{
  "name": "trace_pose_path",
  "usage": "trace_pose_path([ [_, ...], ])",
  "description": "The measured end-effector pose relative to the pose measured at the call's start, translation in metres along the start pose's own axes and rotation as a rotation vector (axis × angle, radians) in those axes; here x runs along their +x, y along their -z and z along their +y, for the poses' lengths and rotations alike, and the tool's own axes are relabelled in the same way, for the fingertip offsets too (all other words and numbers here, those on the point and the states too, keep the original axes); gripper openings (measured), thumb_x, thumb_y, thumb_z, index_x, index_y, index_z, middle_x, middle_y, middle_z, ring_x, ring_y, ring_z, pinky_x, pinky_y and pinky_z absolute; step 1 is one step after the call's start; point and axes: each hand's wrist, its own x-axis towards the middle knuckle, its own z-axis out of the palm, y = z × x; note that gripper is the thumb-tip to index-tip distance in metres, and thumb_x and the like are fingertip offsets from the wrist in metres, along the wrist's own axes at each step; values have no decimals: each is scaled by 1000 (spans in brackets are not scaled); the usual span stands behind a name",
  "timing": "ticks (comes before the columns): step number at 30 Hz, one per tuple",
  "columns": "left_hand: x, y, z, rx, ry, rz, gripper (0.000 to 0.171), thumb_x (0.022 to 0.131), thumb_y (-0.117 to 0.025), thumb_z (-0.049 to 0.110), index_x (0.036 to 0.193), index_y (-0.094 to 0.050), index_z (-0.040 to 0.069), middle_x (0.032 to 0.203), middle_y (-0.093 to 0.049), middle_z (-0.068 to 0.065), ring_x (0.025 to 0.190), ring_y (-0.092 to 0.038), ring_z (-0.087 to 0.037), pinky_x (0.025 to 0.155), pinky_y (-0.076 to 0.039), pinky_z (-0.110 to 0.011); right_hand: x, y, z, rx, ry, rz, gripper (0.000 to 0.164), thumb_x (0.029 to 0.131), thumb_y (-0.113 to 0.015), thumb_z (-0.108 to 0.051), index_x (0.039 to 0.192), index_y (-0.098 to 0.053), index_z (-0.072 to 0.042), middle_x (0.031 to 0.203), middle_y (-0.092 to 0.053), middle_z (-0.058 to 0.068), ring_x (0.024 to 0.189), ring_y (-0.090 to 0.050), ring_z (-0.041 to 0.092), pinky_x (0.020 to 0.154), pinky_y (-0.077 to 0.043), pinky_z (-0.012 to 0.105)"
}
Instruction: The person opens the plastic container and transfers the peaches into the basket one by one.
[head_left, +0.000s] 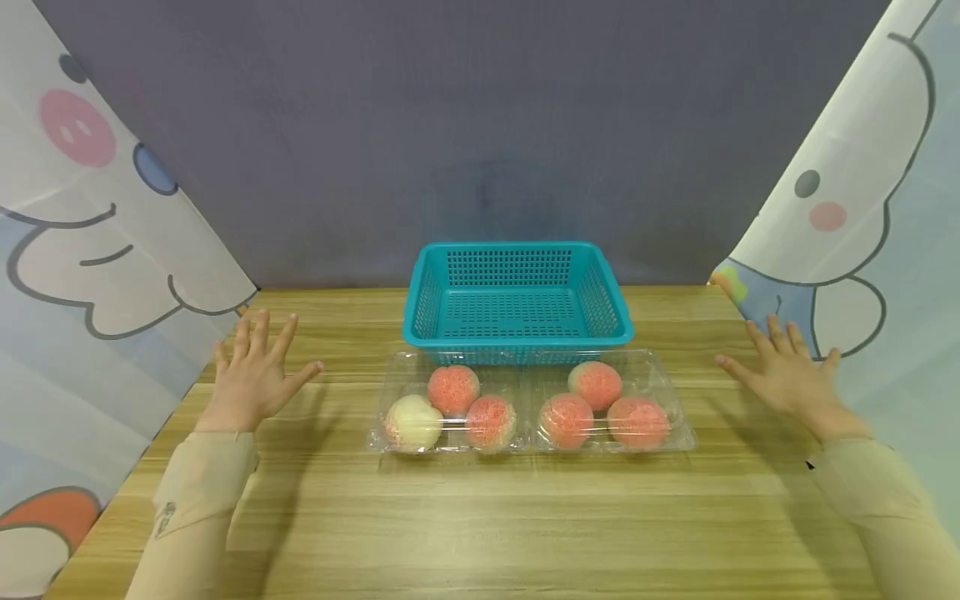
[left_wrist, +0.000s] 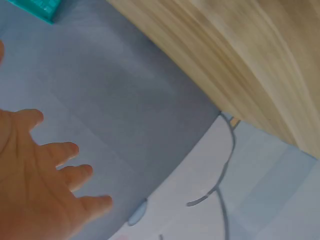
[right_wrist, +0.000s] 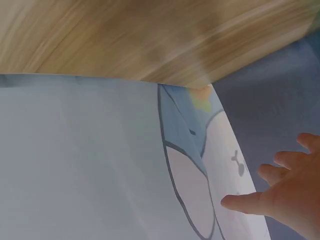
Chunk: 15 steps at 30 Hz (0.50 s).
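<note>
My left hand [head_left: 251, 379] is spread over the left side of the table, fingers straight, holding nothing. On the far right my right hand [head_left: 795, 383] is spread the same way, also with nothing in it. Between them lies a clear plastic clamshell box [head_left: 525, 437] in two joined halves, each with three round peach-like fruits. In the left half are a pale cream one [head_left: 413, 422] and two pinkish-red ones [head_left: 453, 389]; the right half holds three pinkish-red ones [head_left: 567, 420]. Behind the box stands a turquoise basket [head_left: 517, 342] with nothing inside. The wrist views show the spread fingers [left_wrist: 65, 150].
The wooden table [head_left: 480, 533] runs back to a dark grey wall panel [head_left: 480, 125]. Cartoon-printed curtains hang at the left [head_left: 127, 242] and right [head_left: 847, 225] sides, close beside the hands.
</note>
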Motion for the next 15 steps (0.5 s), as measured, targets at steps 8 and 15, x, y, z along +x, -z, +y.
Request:
trace_pose_path([
  [8,-17,10,20,36,-118,162,65,96,-37,43,147,-18,7,148,-14,-28,136,-6,-47,108,-9,-62,-14,9,-15,39,44,112,79,90,-41,-55,144,-21,0,145,-16,32,131,-13,52,90,2,79],
  [15,-37,5,49,-175,-211,401,53,89,-58,21,133,-42,-5,131,-45,-29,119,-42,-47,96,-37,-57,-33,12,-37,114,164,226,66,91,-51,-40,132,-38,10,132,-37,35,119,-31,54,92,-23,68],
])
